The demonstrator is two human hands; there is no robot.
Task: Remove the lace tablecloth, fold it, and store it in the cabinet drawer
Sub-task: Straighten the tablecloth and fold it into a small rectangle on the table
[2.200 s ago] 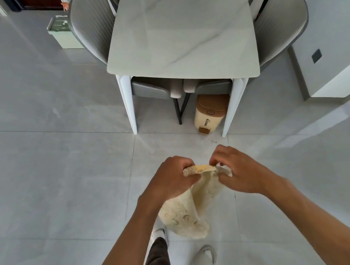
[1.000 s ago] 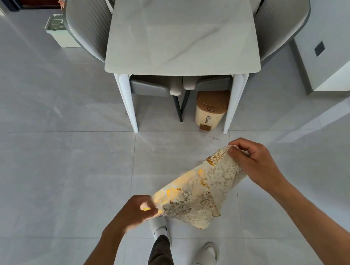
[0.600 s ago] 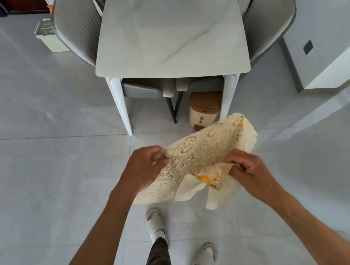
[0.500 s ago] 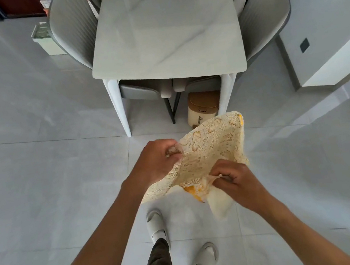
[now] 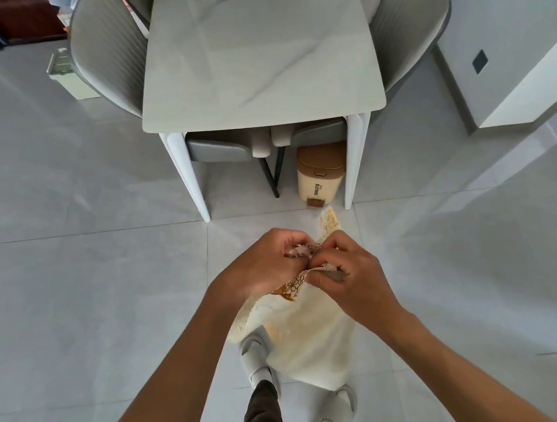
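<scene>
Both hands (image 5: 267,266) (image 5: 347,272) together again, lace tablecloth (image 5: 307,343) now folded, hanging.

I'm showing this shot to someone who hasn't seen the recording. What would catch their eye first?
First, the two hands meeting at centre: the left hand and right hand pinch the top of a cream lace tablecloth that hangs down over the person's shoes. Beyond them stands the bare marble table, with a tan-lidded bin on the floor under its near end.
</scene>
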